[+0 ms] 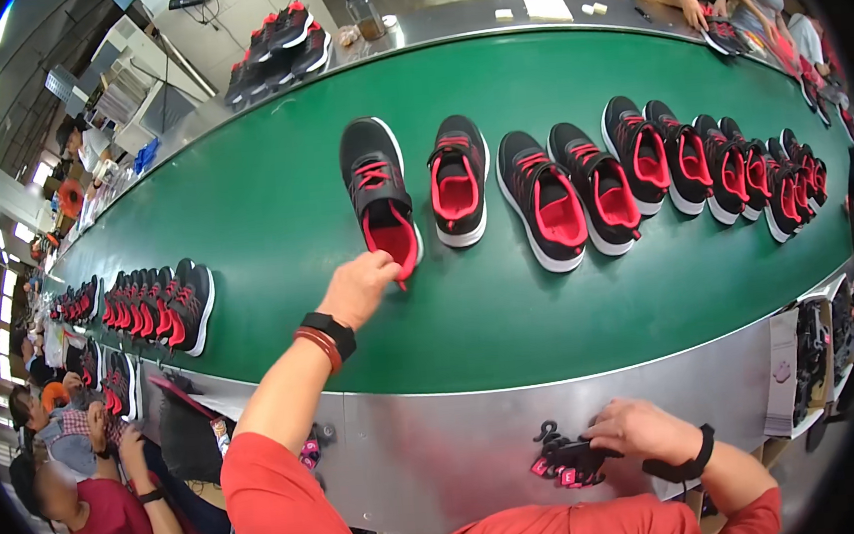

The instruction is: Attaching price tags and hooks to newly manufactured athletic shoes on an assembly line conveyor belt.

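Note:
My left hand pinches the heel of a black sneaker with red laces, a red lining and a white sole. The shoe's toe points away from me over the green belt. Just right of it stands its like, another black and red sneaker, untouched. On the metal ledge, my right hand has its fingers closed at a small pile of black plastic hooks with pink tags. A black piece shows under the fingertips; its full shape is partly covered by the hand.
More sneakers line the green belt to the right, and a tight row stands at the left. Across the belt are stacked shoes and a bottle. Co-workers sit at lower left and upper right. An open carton stands at right.

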Demonstrator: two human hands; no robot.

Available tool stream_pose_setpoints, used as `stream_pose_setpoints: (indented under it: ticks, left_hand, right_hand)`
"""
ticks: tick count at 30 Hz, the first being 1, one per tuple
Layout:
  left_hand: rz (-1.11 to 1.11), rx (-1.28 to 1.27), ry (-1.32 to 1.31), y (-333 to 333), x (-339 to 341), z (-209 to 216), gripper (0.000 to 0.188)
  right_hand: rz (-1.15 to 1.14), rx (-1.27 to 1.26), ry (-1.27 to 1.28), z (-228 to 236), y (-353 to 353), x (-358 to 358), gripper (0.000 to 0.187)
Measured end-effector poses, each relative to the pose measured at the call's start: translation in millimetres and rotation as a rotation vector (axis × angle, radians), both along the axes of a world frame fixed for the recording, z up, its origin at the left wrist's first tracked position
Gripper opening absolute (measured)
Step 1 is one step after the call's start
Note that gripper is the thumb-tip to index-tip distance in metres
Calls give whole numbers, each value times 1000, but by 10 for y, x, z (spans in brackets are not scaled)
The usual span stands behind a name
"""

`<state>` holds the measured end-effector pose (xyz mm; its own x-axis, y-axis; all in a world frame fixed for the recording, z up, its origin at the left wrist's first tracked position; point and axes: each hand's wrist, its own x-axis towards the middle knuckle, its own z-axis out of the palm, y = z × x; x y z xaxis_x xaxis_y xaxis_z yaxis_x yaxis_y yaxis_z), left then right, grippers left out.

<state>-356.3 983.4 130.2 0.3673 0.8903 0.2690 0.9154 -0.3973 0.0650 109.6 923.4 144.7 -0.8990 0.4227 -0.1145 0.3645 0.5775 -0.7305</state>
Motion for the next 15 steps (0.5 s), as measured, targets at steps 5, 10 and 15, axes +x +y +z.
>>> stream_pose_setpoints:
  ticks: [5,10,15]
  left_hand:
    - [149,38,-44,-349,247,-164,14]
    - [197,56,-71,-385,270,-147,10]
    - [187,90,-113,-349,283,-175,5]
  right_hand:
    - [189,-56,-99,69,316,-111,26]
    - [182,128,-311,250,70,-234,38]
    - [125,-52,-380,209,14,-150,28]
